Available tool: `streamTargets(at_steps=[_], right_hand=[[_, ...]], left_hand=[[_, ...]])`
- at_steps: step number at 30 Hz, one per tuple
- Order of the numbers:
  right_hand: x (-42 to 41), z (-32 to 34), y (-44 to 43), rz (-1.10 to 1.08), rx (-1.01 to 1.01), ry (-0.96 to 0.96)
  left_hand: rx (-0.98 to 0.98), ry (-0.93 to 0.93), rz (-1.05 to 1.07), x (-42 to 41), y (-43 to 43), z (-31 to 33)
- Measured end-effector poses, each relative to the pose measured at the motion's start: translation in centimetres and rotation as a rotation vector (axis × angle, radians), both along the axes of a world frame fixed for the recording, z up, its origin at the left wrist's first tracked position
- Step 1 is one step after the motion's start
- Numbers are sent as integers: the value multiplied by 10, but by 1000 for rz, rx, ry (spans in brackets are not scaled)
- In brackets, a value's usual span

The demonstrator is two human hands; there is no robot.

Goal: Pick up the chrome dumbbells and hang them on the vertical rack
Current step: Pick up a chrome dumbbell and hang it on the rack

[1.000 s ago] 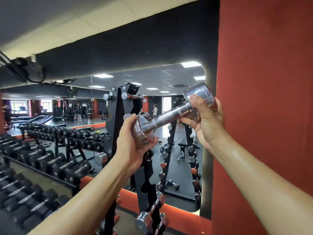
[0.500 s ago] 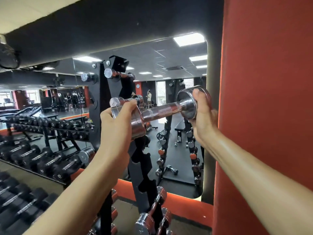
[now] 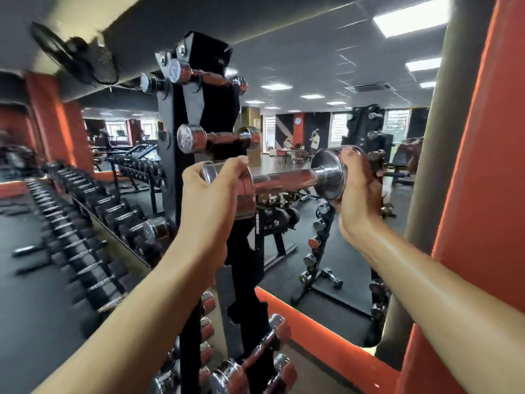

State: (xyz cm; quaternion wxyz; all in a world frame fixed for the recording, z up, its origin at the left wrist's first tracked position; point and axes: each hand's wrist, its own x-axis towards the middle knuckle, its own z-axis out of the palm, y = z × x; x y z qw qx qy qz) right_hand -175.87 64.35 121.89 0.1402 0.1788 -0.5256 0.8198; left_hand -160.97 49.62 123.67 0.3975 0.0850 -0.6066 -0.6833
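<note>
Head view. A chrome dumbbell is held at chest height in front of the vertical rack, its long axis nearly horizontal and running left to right, with the right end slightly higher. The left hand is closed around the left head, fingers curled over its top rim; the right hand is wrapped around the outer face of the right head, fingers over its edge. The bare handle between the two heads is a smooth, mirror-bright cylinder; the heads are short polished discs.

Directly above the held dumbbell, a second chrome dumbbell rests across the rack's cradles, and a third sits near the rack's top. Further chrome dumbbells hang lower on the same rack. The rack is a black-painted steel upright with notched side plates, standing just behind the left hand.

To the left, long rows of black dumbbells with chrome handles fill horizontal shelving. A wall mirror behind the rack reflects the gym floor; an orange-red column borders it on the right.
</note>
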Motion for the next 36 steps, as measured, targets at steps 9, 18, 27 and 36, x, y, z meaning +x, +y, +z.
streamTargets(at_steps=[9, 18, 27, 36], right_hand=[[-58, -56, -6, 242, 68, -120], [-71, -141, -32, 381, 267, -294], [-82, -235, -38, 465, 357, -453], [-108, -280, -61, 511, 347, -480]], left_hand=[[109, -133, 231, -31, 37, -52], [250, -341, 373, -34, 35, -132], [410, -469, 427, -44, 25, -218], [341, -450, 494, -70, -1, -275]])
